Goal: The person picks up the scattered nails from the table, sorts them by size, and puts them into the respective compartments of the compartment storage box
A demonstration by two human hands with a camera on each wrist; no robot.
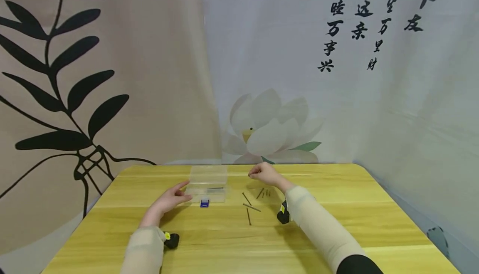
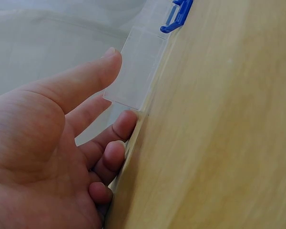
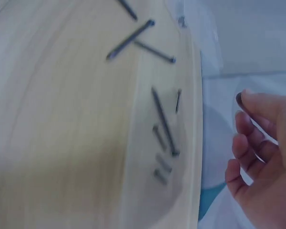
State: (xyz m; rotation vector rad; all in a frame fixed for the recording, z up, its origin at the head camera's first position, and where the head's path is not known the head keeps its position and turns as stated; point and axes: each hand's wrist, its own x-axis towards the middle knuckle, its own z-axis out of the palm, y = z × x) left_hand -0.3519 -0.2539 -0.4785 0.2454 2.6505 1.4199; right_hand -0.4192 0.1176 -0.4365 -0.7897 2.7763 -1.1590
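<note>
A clear plastic box (image 1: 196, 198) with its lid (image 1: 208, 175) raised stands at the table's far side. Its blue latch (image 1: 204, 203) faces the front, and a nail (image 1: 215, 188) lies inside. My left hand (image 1: 170, 199) is at the box's left end, thumb and index finger straight along it, the other fingers loosely bent. Right of the box, my right hand (image 1: 267, 174) is above the table, thumb and index finger pinching a small dark nail (image 3: 239, 99), mostly hidden by the fingertips. Several long nails (image 1: 252, 207) and short nails (image 3: 159, 137) lie on the table below it.
The wooden table (image 1: 209, 245) ends at a far edge just behind the box and the right hand. A printed curtain (image 1: 168, 78) hangs behind it. Black devices with yellow labels, like this one (image 1: 171, 241), sit at both wrists.
</note>
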